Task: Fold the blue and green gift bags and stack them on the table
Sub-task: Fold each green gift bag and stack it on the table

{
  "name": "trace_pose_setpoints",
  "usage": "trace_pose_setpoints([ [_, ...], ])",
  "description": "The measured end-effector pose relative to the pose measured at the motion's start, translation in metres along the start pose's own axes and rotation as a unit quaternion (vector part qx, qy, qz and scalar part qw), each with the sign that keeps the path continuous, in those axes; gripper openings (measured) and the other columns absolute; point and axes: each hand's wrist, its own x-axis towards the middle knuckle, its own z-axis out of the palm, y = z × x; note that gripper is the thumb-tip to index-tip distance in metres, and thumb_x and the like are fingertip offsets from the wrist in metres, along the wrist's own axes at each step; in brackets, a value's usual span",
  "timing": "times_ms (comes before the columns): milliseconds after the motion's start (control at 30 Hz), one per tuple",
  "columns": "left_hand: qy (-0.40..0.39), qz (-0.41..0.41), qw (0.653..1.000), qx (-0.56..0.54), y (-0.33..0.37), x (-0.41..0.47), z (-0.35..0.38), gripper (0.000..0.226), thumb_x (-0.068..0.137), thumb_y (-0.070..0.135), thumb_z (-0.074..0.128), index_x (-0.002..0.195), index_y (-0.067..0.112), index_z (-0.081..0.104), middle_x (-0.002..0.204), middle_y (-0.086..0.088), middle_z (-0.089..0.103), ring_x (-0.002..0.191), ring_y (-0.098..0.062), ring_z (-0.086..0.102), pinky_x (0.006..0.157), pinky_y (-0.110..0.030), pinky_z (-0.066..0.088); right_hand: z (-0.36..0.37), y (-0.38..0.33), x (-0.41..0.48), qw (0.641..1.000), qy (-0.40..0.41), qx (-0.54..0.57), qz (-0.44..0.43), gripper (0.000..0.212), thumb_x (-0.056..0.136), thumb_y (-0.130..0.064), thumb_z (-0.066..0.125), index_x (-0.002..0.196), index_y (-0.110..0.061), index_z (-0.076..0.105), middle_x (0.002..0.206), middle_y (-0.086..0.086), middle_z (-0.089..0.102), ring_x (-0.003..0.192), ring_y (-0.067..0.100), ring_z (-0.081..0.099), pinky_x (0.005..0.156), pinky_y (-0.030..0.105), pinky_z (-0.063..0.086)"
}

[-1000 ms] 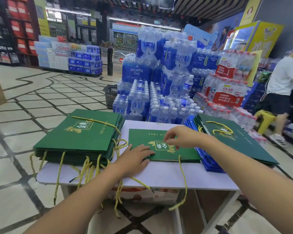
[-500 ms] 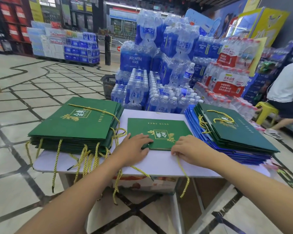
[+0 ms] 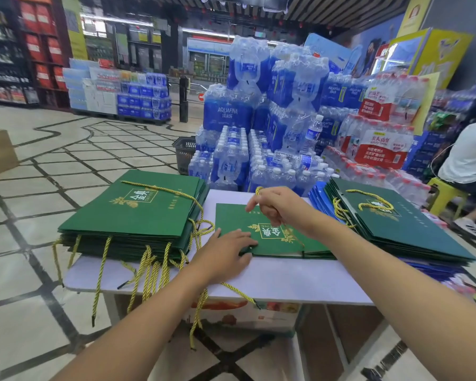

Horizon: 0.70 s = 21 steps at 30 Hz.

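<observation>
L arm is stretched fwd from the lower left. The left hand (image 3: pixel 226 251) is laid palm-down w/ fingers straight and slightly spread, pressed on the near-left corner of the green gift bag (image 3: pixel 275 239); nothing is gripped by it. R arm is reached in from the lower right. The right hand (image 3: pixel 279 209) is held over the bag's far half w/ fingers curled, and the gold cord handle (image 3: pixel 259 190) is pinched in them. A loop is seen over the index finger, and a strand is run down from the hand to the bag's near edge.

The bag is laid flat at the centre of the white table (image 3: pixel 286 280), logo side up, w/ its gold print upside down to the wearer. It is flanked by the left stack of green bags (image 3: pixel 138 215), whose cords are hung over the table's front edge, and by the right stack of green bags (image 3: pixel 396 229), which is set on blue bags (image 3: pixel 318 195). Behind the table, shrink-wrapped water-bottle packs (image 3: pixel 259 119) are piled.
</observation>
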Motion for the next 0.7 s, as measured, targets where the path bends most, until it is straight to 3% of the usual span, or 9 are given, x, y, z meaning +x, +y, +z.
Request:
trace_pose_setpoints([
  [100,-0.003,0.001,1.0,-0.004,0.0,-0.001,-0.001,0.045,0.106,0.041,0.042,0.151,0.038,0.047,0.165,0.014,0.032,0.155,-0.006,0.018,0.128,-0.051,-0.002,-0.004,-0.012,0.014,0.999,0.03,-0.005,-0.023,0.037,0.106,-0.039,0.052,0.092,-0.018,0.078,0.055,-0.009,0.029,0.054,0.013,0.026,0.051,0.026,0.024],
  [333,0.002,0.0,1.0,-0.008,0.003,-0.003,-0.006,0.046,0.106,0.037,0.042,0.152,0.037,0.046,0.166,0.011,0.03,0.156,-0.009,0.015,0.128,-0.051,-0.004,-0.022,-0.025,0.026,0.997,0.057,-0.026,-0.041,0.029,0.107,-0.037,0.052,0.105,-0.028,0.08,0.06,-0.005,0.031,0.057,0.015,0.024,0.049,0.025,0.023],
  [400,0.018,-0.008,1.0,0.001,0.003,-0.003,-0.005,0.048,0.104,0.038,0.043,0.153,0.035,0.044,0.166,0.008,0.029,0.157,-0.015,0.012,0.128,-0.054,-0.003,-0.024,-0.018,0.026,0.996,0.064,-0.055,-0.027,0.025,0.106,-0.035,0.055,0.108,-0.027,0.079,0.054,-0.011,0.037,0.053,0.013,0.026,0.049,0.023,0.024],
  [467,0.023,-0.024,0.999,0.01,0.003,-0.003,-0.005,0.052,0.104,0.041,0.045,0.155,0.029,0.041,0.166,0.005,0.03,0.158,-0.021,0.012,0.128,-0.056,0.002,-0.023,-0.004,0.025,0.994,0.069,-0.086,-0.016,0.02,0.102,-0.033,0.061,0.109,-0.028,0.079,0.058,-0.012,0.056,0.056,0.008,0.041,0.055,0.021,0.034],
  [533,0.02,-0.031,0.999,0.0,0.002,-0.002,-0.005,0.054,0.104,0.041,0.046,0.156,0.024,0.04,0.165,0.003,0.034,0.157,-0.023,0.016,0.128,-0.055,0.007,-0.022,0.015,0.022,0.988,0.066,-0.141,-0.006,0.017,0.1,-0.034,0.065,0.106,-0.032,0.08,0.072,-0.012,0.071,0.063,0.001,0.05,0.064,0.022,0.039],
  [633,0.018,-0.03,0.999,-0.011,0.002,-0.002,-0.006,0.052,0.106,0.039,0.046,0.155,0.021,0.043,0.165,0.002,0.035,0.157,-0.022,0.016,0.127,-0.054,0.009,-0.018,0.037,0.015,0.954,0.05,-0.294,0.022,0.017,0.1,-0.038,0.063,0.106,-0.036,0.078,0.051,-0.022,0.054,0.048,-0.001,0.044,0.055,0.025,0.034],
  [700,0.015,-0.032,0.999,-0.012,0.001,-0.001,-0.005,0.051,0.107,0.039,0.045,0.155,0.021,0.044,0.165,0.001,0.035,0.157,-0.023,0.017,0.127,-0.055,0.009,-0.013,0.043,0.008,0.916,0.007,-0.4,0.025,0.02,0.102,-0.041,0.058,0.11,-0.038,0.076,0.063,-0.029,0.06,0.063,-0.006,0.053,0.059,0.026,0.037],
])
